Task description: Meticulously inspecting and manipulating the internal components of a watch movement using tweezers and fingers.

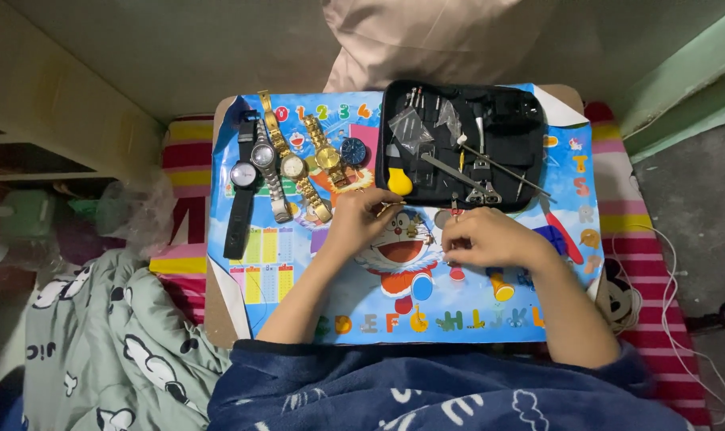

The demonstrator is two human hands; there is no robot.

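Left hand pinches a small gold-coloured part at its fingertips above the worktop. Right hand is curled; what it grasps cannot be told. Black tool case lies open just beyond both hands. Watches lie to the left

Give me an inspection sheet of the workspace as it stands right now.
Surface: small lap table under a colourful cartoon alphabet mat.
Job's things: small gold metal part at the left fingertips; what the right pinches is too small to tell.
Clutter: black-strap, silver-bracelet and two gold-bracelet wristwatches, loose blue-dial watch head, open black zip tool case with yellow-handled tool.
Grippers: left hand and right hand pinched, close together.
Cables: thin white cable at right.
Surroundings: striped blanket, beige pillow.
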